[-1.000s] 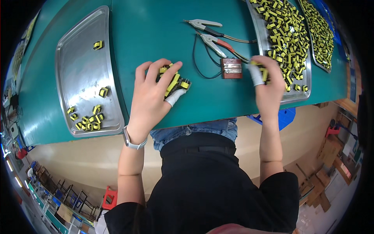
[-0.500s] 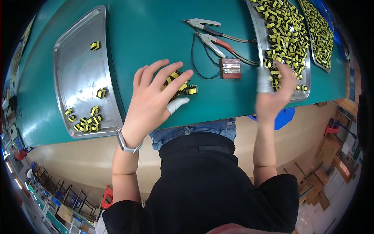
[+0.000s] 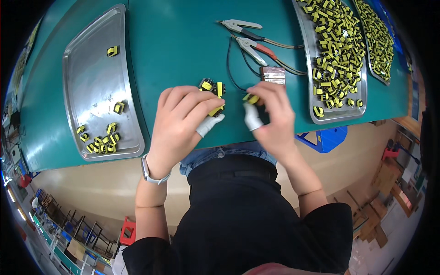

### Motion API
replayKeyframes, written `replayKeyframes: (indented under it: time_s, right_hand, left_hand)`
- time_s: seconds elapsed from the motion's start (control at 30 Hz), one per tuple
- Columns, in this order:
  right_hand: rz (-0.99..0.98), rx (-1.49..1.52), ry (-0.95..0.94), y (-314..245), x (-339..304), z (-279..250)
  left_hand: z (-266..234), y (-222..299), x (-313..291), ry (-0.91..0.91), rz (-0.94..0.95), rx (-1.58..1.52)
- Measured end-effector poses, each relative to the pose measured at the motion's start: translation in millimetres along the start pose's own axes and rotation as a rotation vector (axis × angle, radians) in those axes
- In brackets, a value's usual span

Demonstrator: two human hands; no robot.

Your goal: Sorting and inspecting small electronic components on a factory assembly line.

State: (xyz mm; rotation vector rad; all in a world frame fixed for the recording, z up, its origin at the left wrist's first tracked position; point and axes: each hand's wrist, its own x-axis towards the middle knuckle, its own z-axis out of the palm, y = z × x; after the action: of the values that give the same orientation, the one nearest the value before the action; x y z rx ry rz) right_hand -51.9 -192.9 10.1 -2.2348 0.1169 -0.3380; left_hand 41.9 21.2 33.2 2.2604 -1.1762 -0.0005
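Note:
My left hand (image 3: 181, 117), a white cover on its thumb, is closed round a small yellow-and-black transformer (image 3: 217, 110) between thumb and fingertips. Just beyond those fingers, more transformers (image 3: 207, 85) lie in a small group on the green table; the hand hides part of it. To the right, my right hand (image 3: 275, 114) pinches another transformer (image 3: 251, 98) between its white-covered thumb and fingers, a little above the table. Past the right fingertips sits a small copper-coloured block (image 3: 273, 74), partly covered by that hand.
At the left a metal tray (image 3: 85, 59) holds several scattered transformers. A second metal tray (image 3: 316, 117), heaped with transformers, stands at the right, and another full tray (image 3: 379, 77) lies beyond it. Two clip leads, one black-handled (image 3: 238, 24) and one red-handled (image 3: 250, 45), rest on the green tabletop (image 3: 178, 41).
My right hand has come left from the heaped tray with a transformer in its fingers. My left hand's spread fingers have drawn in and closed on a transformer from the group.

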Motion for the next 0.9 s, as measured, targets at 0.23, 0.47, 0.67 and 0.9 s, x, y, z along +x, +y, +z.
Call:
replayKeyframes:
  time_s: [0.23, 0.47, 0.67, 0.9]
  right_hand:
    - [-0.061, -0.25, 0.041, 37, 20, -50]
    - [-0.079, -0.329, -0.034, 35, 22, -54]
    - [-0.11, -0.376, -0.006, 33, 22, -49]
    - [-0.136, -0.442, 0.014, 30, 21, -49]
  left_hand:
    - [33, 27, 15, -0.111, 0.119, -0.073]
    - [38, 29, 18, -0.138, 0.113, -0.051]
    - [37, 33, 18, 0.059, -0.014, -0.106]
    - [29, 36, 20, 0.148, -0.108, -0.216]
